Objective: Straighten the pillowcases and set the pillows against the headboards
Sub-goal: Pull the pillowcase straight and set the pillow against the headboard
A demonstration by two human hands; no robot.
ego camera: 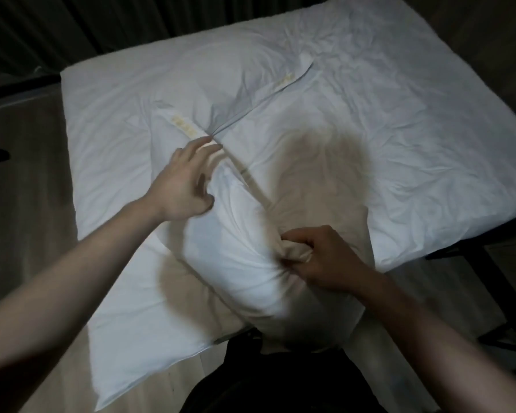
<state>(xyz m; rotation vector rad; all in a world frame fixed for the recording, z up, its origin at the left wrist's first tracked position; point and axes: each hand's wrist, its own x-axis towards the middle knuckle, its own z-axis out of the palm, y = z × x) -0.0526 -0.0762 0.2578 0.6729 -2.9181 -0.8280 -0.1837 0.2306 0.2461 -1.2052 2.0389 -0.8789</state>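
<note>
Bed (pixel 399 144) — rumpled white sheet; two white pillows (pixel 236 254) (pixel 230 73) lie on it.

Dim room, dark pleated curtains (pixel 72 22) behind, pale wood-look floor (pixel 21 180), dark furniture frame (pixel 495 281) at right

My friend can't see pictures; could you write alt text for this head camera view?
Right hand clenches a bunch of white fabric pillowcase on the plump white pillow; left hand, fingers spread, reaches toward its far edge, over a rumpled white bed.

1 pillow (pixel 239 251) lies on the bed (pixel 399 120), before another pillow (pixel 221 79).
</note>
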